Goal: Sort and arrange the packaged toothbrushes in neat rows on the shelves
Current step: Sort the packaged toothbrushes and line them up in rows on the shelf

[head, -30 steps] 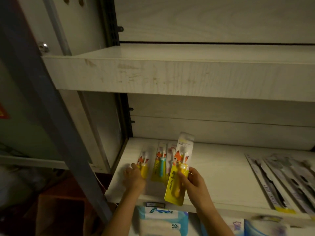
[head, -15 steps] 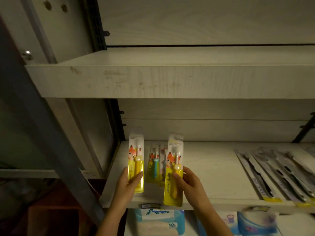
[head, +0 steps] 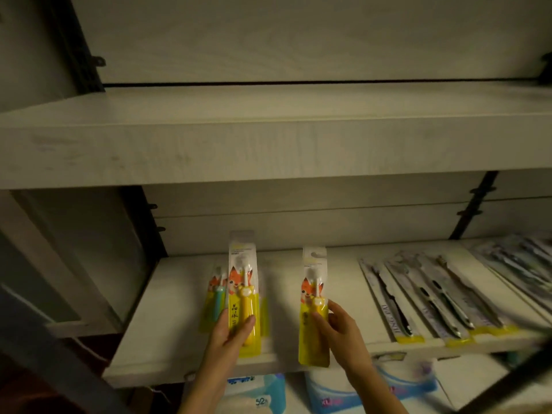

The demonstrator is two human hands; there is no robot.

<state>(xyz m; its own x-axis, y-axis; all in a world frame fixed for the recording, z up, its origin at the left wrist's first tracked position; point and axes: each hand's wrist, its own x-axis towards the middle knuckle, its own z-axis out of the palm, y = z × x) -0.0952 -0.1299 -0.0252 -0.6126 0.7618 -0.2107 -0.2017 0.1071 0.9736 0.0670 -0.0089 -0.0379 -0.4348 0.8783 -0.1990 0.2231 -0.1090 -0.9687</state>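
Head view: the left hand [head: 230, 333] grips a yellow fox-printed toothbrush pack [head: 242, 282], and the right hand [head: 340, 327] grips a second yellow pack [head: 313, 282]. Both are over the front of the pale wooden shelf [head: 176, 297].

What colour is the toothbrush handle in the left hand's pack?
Yellow. The head view shows the pack in the left hand best.

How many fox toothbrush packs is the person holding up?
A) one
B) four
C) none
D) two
D: the left hand grips the left pack and the right hand grips the right pack, so one pack in each hand.
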